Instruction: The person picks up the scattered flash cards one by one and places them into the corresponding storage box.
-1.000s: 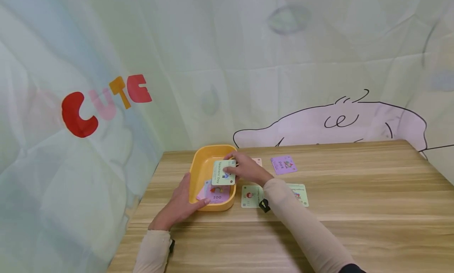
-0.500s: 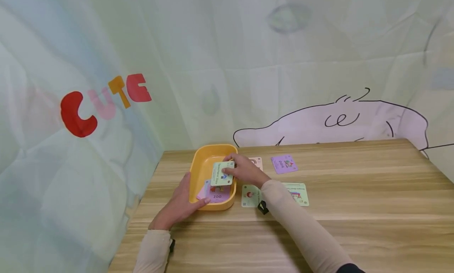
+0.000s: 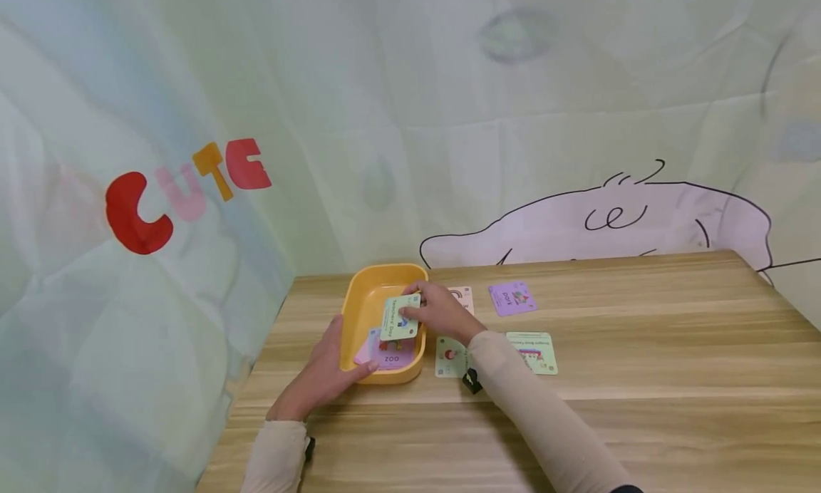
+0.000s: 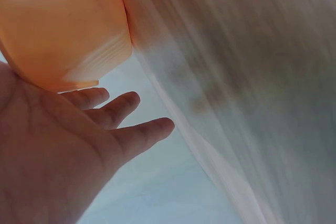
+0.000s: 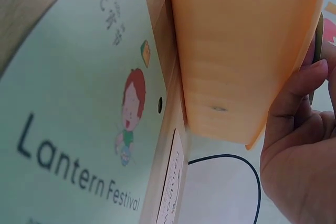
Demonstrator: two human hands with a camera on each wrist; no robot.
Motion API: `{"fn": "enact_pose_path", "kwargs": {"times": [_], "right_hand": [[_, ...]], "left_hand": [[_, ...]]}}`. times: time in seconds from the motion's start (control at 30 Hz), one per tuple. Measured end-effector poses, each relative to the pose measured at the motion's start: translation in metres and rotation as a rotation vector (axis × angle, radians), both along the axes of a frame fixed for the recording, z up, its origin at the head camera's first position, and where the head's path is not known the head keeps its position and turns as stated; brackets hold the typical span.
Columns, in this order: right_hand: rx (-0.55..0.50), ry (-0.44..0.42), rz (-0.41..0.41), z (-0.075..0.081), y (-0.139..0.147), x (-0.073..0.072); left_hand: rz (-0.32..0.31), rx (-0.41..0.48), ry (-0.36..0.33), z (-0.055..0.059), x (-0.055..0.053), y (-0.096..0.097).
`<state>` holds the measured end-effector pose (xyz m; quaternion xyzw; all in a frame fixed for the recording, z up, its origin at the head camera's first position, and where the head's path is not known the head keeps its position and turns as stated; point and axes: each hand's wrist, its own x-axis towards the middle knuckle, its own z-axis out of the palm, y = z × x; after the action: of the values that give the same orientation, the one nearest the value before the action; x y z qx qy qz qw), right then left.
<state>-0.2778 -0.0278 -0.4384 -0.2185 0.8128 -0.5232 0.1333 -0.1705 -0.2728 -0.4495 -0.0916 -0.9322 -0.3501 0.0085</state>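
In the head view my right hand (image 3: 445, 313) pinches a pale green "Teachers' Day" card (image 3: 393, 320) over the yellow tray (image 3: 362, 301), its thumb on the printed face. Only an edge of that card shows in the right wrist view, beside the tray's rim. Beneath it in the tray lie a purple "zoo" card (image 3: 395, 360) and a pink card edge. My left hand (image 3: 318, 368) rests against the tray's near left corner, thumb across the front rim. The left wrist view shows this left hand (image 4: 58, 140) with fingers straight and spread along the tray's outer wall.
Right of the tray lie a green "Lantern Festival" card (image 5: 84, 108), partly under my wrist in the head view, and a "rainbow" card (image 5: 170, 182). Farther right are a purple "park" card (image 3: 513, 298) and a Dragon Boat card (image 3: 537, 352). A printed curtain (image 3: 359, 122) hangs behind.
My right hand has lowered the "Teachers' Day" card a little, slightly nearer and leftward over the tray. The left hand stays at the tray's corner.
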Motion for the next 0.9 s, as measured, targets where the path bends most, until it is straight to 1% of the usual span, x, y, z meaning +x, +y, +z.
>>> {"fn": "enact_pose_path", "kwargs": {"times": [0.17,0.9], "right_hand": [[-0.002,0.011,-0.007,0.0010,0.0000,0.0005],[-0.024,-0.016,-0.014,0.0006,-0.0009,0.0027]], "left_hand": [[-0.036,0.036,0.029,0.0005,-0.0019,0.0000],[-0.032,0.041,0.023,-0.0006,-0.0012,-0.0002]]}}
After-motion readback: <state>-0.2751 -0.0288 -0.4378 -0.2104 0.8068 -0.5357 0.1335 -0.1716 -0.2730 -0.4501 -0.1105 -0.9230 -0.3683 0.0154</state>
